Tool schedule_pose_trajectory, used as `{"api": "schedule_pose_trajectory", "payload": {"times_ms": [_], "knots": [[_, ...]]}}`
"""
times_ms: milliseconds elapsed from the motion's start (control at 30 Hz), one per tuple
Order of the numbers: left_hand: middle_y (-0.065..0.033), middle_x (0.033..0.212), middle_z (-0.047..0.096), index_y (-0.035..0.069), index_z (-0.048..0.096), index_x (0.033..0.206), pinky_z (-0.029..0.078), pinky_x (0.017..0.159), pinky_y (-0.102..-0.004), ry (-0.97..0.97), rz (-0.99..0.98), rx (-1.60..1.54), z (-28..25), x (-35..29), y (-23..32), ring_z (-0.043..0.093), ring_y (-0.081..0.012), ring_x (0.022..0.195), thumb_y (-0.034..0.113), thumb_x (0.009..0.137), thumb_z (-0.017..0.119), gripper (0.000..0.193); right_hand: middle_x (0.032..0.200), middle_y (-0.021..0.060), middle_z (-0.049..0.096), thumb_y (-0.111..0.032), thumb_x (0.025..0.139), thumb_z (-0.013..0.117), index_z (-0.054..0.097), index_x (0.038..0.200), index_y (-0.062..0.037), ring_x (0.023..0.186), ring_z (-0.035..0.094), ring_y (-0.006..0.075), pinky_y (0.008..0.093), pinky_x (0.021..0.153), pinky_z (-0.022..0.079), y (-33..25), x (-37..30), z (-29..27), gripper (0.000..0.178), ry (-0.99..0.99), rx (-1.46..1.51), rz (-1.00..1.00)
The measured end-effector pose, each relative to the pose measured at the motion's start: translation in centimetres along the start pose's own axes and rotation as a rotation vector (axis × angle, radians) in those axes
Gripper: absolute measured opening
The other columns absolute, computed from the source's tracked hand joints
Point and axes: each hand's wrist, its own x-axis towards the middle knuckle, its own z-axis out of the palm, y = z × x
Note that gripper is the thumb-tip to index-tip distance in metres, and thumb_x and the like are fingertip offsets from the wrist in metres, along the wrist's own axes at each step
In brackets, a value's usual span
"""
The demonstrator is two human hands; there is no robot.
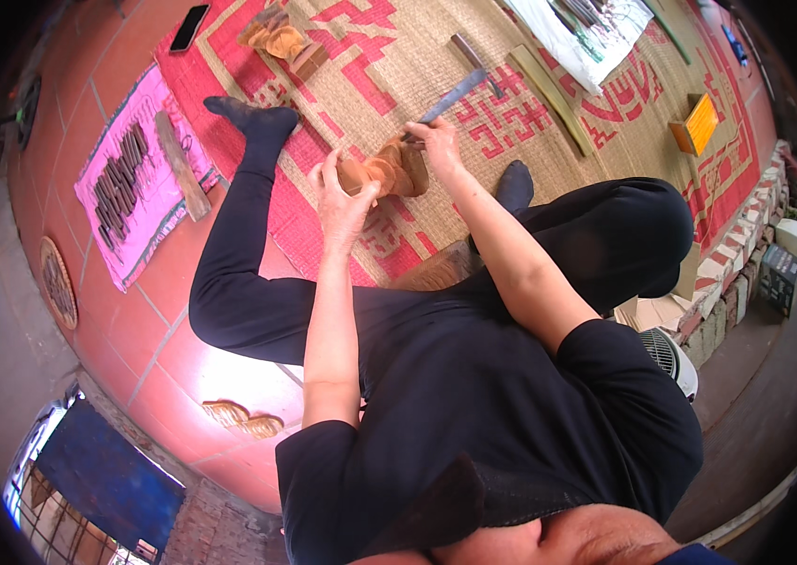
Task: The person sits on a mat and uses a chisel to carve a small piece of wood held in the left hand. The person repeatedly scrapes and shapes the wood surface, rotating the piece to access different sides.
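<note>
A reddish-brown wood carving (pixel 385 173) is between my two hands, above the patterned mat. My left hand (pixel 342 202) is closed around its left end, thumb on the near side and fingers on the far side. My right hand (pixel 438 146) pinches at its upper right edge; a small dark bit shows at the fingertips, too small to name. Just beyond my right hand lies a long grey blade (pixel 457 96), its near end close to my fingers. Farther off on the mat stands a second carved wooden piece (pixel 278 40).
Pink cloth (pixel 158 179) holds several dark carving tools (pixel 122 184) and a wooden stick (pixel 180 165). White sheeting (pixel 596 56) with more tools lies far right, near a wooden strip (pixel 552 102) and an orange box (pixel 695 124). A phone (pixel 189 28) sits far left. Low brickwork (pixel 723 282) edges the right.
</note>
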Motion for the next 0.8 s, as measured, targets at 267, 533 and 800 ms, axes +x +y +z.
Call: {"api": "schedule_pose_trajectory", "payload": {"times_ms": [267, 533, 800], "knots": [[-0.0142, 0.131, 0.037, 0.012, 0.041, 0.138, 0.049, 0.096, -0.0407, -0.009, -0.027, -0.014, -0.1, 0.0, 0.0, 0.051, -0.0309, 0.118, 0.026, 0.068, 0.075, 0.079, 0.078, 0.0059, 0.069, -0.012, 0.080, 0.073, 0.069, 0.086, 0.0000, 0.070, 0.063, 0.0129, 0.0262, 0.065, 0.050, 0.6, 0.2, 0.2, 0.014, -0.051, -0.191, -0.041], [-0.0138, 0.130, 0.037, 0.011, 0.041, 0.138, 0.049, 0.097, -0.0406, -0.021, -0.040, -0.089, -0.1, -0.1, 0.4, 0.051, -0.0309, 0.118, 0.027, 0.067, 0.076, 0.080, 0.084, 0.0069, 0.070, -0.011, 0.080, 0.074, 0.069, 0.092, 0.0011, 0.074, 0.066, 0.0151, 0.0273, 0.070, 0.052, 0.6, 0.4, -0.6, 0.018, -0.049, 0.002, 0.009], [-0.0137, 0.131, 0.036, 0.011, 0.041, 0.139, 0.049, 0.097, -0.0409, 0.002, 0.020, -0.006, -0.2, 0.0, -0.3, 0.051, -0.0307, 0.118, 0.024, 0.069, 0.074, 0.078, 0.091, 0.0075, 0.070, -0.010, 0.080, 0.074, 0.069, 0.104, 0.0027, 0.077, 0.066, 0.0157, 0.0282, 0.075, 0.052, 1.0, 0.6, -0.8, 0.027, 0.006, 0.142, 0.035]]}}
